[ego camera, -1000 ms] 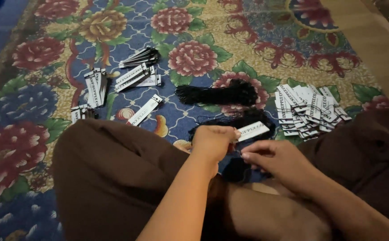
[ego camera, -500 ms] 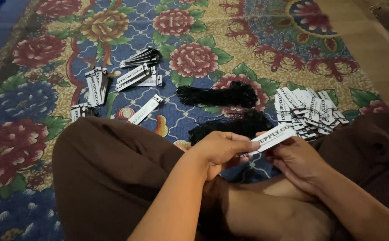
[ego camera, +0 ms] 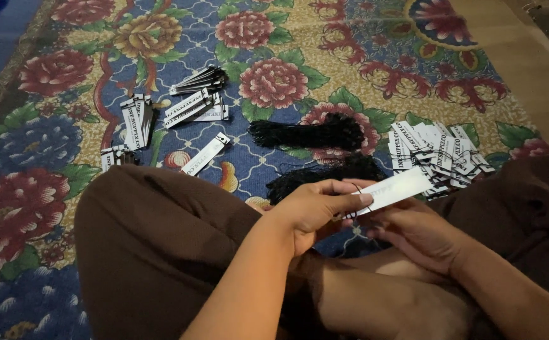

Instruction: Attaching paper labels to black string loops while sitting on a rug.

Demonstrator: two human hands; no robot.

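Note:
A long white paper tag [ego camera: 393,190] is held over my lap, tilted up to the right. My left hand [ego camera: 315,211] pinches its left end between thumb and fingers, and a thin black string loops there. My right hand [ego camera: 416,230] lies just under the tag with its fingers curled at the lower edge. Just beyond my hands lies a bundle of black strings [ego camera: 325,173].
A loose heap of white tags [ego camera: 438,152] lies to the right on the flowered carpet [ego camera: 274,75]. A second black string bundle [ego camera: 309,133] sits behind. Stacks of strung tags [ego camera: 192,104] and a single tag [ego camera: 205,153] lie at the left. My brown-clad knees fill the foreground.
The tag was lifted from near the string bundle to a raised tilt between both hands. The left hand shifted to pinch its left end, and the right hand moved under it.

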